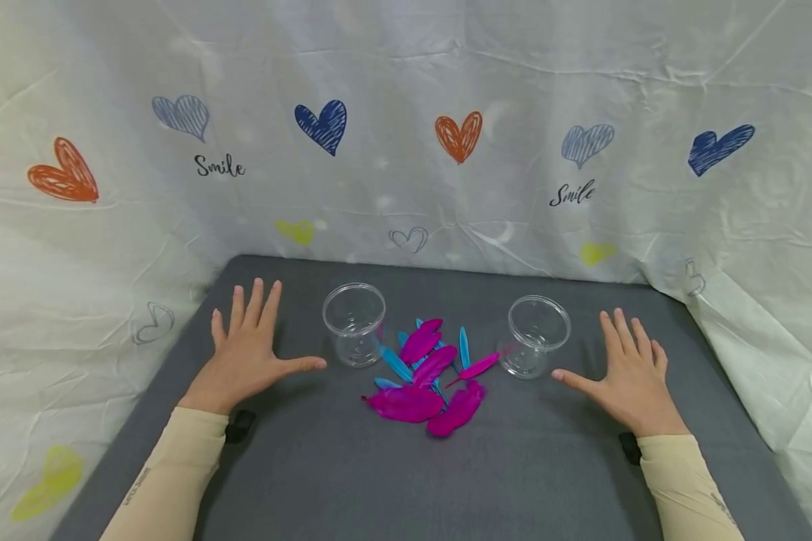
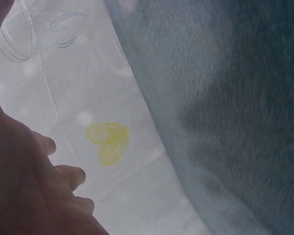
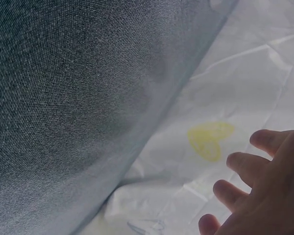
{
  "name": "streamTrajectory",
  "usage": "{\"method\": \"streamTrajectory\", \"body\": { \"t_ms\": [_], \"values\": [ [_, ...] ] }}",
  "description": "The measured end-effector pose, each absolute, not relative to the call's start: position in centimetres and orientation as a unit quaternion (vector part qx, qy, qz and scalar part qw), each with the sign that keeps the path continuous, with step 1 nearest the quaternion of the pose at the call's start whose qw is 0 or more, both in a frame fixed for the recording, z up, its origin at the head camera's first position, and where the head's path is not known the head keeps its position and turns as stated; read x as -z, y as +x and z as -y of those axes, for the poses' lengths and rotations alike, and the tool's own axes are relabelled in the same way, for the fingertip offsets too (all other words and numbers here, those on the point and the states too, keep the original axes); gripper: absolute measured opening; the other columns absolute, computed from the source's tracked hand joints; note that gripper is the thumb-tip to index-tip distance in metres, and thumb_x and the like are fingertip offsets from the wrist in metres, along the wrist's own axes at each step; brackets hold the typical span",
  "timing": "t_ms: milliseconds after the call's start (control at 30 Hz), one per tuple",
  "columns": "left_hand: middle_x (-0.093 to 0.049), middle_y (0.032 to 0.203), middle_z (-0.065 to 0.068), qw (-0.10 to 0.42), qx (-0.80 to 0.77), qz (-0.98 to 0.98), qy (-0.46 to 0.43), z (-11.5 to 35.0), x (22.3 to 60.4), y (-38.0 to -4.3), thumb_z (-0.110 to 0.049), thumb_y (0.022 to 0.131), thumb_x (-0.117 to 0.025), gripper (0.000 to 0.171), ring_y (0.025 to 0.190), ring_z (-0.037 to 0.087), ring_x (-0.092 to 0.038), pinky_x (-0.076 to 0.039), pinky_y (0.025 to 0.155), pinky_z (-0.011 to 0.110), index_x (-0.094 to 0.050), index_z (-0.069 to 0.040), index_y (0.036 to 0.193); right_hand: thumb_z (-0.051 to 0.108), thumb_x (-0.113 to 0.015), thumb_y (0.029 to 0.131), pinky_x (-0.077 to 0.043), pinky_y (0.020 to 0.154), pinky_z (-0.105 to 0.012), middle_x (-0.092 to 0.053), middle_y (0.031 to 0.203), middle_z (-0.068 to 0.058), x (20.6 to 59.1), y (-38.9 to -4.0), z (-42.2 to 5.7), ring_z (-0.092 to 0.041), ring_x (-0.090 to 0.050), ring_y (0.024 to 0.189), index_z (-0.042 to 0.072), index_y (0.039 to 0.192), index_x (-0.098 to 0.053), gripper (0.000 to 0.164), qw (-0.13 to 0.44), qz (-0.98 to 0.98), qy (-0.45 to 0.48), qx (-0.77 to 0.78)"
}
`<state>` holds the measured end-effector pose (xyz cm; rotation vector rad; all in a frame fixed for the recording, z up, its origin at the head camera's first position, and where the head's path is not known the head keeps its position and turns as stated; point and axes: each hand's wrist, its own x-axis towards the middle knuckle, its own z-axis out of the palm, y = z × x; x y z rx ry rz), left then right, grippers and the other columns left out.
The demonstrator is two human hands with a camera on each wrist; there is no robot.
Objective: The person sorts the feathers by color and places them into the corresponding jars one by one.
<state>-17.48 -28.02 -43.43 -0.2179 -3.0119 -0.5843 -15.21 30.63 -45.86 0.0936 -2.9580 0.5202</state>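
Observation:
My left hand [image 1: 249, 362] is held with fingers spread and thumb pointing inward, left of a clear plastic cup [image 1: 357, 347]. On the other side my right hand [image 1: 628, 383] has its fingers straight and its thumb out, beside a second clear cup [image 1: 528, 364]. Neither hand holds anything. Between the cups lies a loose pile of magenta feathers [image 1: 406, 404] and blue feathers [image 1: 397, 364], partly overlapping. Both cups stand upright, with no contents showing. In the left wrist view, a clear cup's rim [image 2: 32, 29] shows at the upper left, past the hand.
A dark grey cloth-covered table [image 1: 406, 481] carries everything. White curtain [image 1: 392, 68] printed with hearts and the word Smile hangs behind the table and along both sides. A dark wrist strap [image 1: 240, 426] shows at the left cuff, another [image 1: 629, 448] at the right.

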Motion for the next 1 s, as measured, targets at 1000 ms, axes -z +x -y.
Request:
{"method": "streamTrajectory", "body": {
  "t_ms": [1000],
  "values": [
    [0.004,0.183,-0.011,0.008,0.405,0.912,-0.066,23.2,44.7,-19.0,-0.068,0.077,-0.091,0.142,0.172,0.031,-0.004,-0.023,0.127,0.078,0.016,-0.046,0.168,0.074,-0.084,0.078,-0.021,0.118,-0.071,-0.028,0.179,-0.013,41.3,-15.7,-25.6,-0.043,-0.031,0.158,0.014,0.173,-0.025,0.127,0.175,0.958,0.095,-0.205]
  ]
}}
